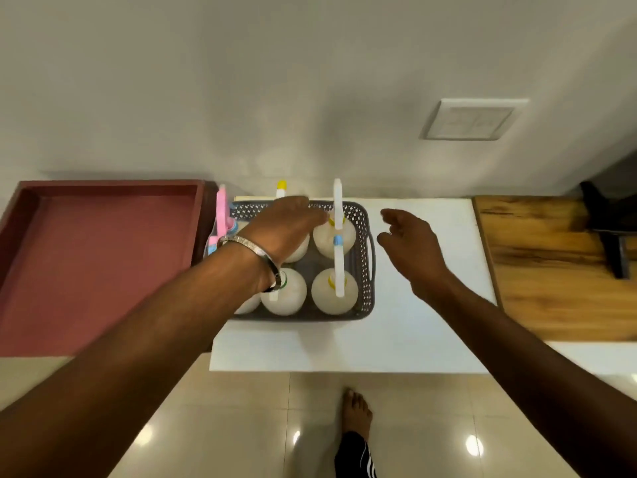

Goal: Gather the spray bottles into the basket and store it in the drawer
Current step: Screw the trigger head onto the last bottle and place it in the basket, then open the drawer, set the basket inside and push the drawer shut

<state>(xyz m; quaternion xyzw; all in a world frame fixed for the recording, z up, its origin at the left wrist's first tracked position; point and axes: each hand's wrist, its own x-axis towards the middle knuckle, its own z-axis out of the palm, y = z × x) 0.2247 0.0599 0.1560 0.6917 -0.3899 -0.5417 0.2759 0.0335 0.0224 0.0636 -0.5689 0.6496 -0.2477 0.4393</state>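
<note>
Head view | left hand (287,224) reached over basket (366,270) at centre, grip hidden, likely settling bottles (333,290) | right hand (408,243) open wide beside handle, empty

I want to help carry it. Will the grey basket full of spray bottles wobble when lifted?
Probably. The basket has thin perforated walls, so it may flex. The spray bottles stand tall above its rim, so they could tip. Lifting by both sides looks safest.
</note>
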